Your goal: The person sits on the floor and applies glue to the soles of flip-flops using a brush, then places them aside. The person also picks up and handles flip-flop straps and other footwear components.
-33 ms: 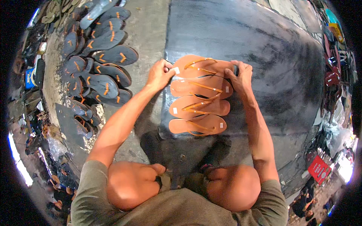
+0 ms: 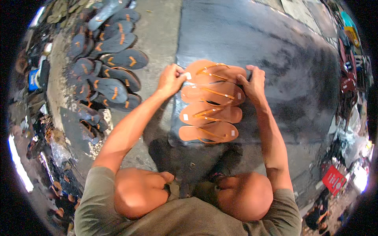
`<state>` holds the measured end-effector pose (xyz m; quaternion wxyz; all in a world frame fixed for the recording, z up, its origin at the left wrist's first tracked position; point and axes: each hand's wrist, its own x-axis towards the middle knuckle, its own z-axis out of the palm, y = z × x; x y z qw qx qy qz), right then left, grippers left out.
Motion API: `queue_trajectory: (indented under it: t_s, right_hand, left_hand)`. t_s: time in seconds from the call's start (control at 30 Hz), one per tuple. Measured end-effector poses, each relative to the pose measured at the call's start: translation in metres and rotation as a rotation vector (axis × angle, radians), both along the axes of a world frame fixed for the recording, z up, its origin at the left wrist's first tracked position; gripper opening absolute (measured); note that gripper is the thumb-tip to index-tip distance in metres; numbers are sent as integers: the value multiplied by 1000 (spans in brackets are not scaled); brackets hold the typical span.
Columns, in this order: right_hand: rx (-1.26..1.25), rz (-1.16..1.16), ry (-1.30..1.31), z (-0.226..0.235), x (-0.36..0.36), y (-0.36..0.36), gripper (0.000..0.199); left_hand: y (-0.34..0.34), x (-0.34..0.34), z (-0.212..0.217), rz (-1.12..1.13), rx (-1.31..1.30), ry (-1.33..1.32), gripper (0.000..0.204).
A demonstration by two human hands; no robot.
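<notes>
Gripping the farthest of 4 tan-orange flip-flops [image 2: 210, 103], both hands pinch its ends: left hand [image 2: 170, 80] at the tagged left end, right hand [image 2: 254, 84] at the right. They lie overlapped in a column on a dark surface [image 2: 291, 59], with dark sandals [image 2: 106, 67] piled far left.

The floor is rough grey concrete [image 2: 161, 31], pale on the left, and a large dark mat [image 2: 283, 55] covers it from the middle to the right, its surface worn and streaked with lighter scuffs. On the left a heap of dark grey flip-flops with orange straps [image 2: 110, 67] lies spread across the concrete, with cluttered goods and a blue box [image 2: 33, 78] just beyond them. Along the right rim hang colourful wares, with a red packet [image 2: 334, 179] low down near bright glare.
</notes>
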<state>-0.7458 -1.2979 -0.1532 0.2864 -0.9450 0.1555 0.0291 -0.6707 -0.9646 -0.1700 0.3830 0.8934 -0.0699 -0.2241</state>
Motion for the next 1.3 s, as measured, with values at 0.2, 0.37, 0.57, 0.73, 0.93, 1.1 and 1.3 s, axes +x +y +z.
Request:
queue_trajectory:
  t_s: [0.2,0.37,0.57,0.73,0.93,1.1,1.3]
  right_hand:
    - [106,-168,-187,18,-20,-1,61]
    - [129,-200,-266,16,-41,-18,52]
    - [153,-220,-287,49,-38,-9,45]
    - [79,-88,-355,43,-37,-14,47]
    - [334,1,-202,47,-35,-93,40]
    - [246,151,-129,116,24,-59,36]
    - [52,305,-192,179,89,14,43]
  left_hand:
    - [81,87,48,-187,123,-818,44]
    - [204,98,78,-186,438,-523,54]
    - [273,22,118,-415,811,-166,100]
    - [287,-8,140,-195,589,-414,111]
    - [442,-85,138,458,673,-602,76]
    - [499,-130,137,499,808,-180,75]
    - [503,-140,157,10,960,36,82]
